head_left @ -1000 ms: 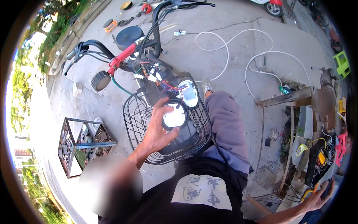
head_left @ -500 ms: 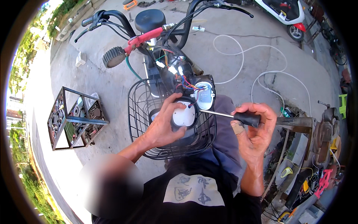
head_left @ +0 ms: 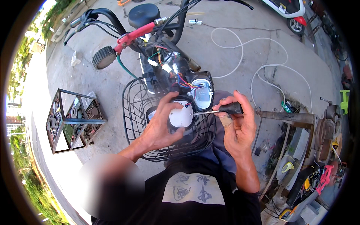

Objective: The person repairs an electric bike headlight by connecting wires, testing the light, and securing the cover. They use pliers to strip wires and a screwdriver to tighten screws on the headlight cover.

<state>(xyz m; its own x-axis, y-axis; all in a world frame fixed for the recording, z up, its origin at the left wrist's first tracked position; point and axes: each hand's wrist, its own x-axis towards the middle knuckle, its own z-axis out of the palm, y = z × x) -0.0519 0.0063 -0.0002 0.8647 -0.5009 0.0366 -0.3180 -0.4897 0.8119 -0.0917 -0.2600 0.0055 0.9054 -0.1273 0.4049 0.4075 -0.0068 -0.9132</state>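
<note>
Headlight housing (head_left: 181, 117) over wire basket (head_left: 135, 108) | left hand (head_left: 161, 125) closed around it | right hand (head_left: 234, 125) clenched on screwdriver (head_left: 221, 110), tip touching housing

A white-faced, black-rimmed lamp unit (head_left: 181, 117) is held above the wire basket, touched by a black-handled screwdriver (head_left: 221, 110) tip.

Right hand (head_left: 237, 125) brought in from far out at the side, now gripping a screwdriver (head_left: 225, 110), tip laid against the edge of the lamp housing (head_left: 181, 116) clasped in the left hand (head_left: 162, 125). Housing raised slightly above the basket.
</note>
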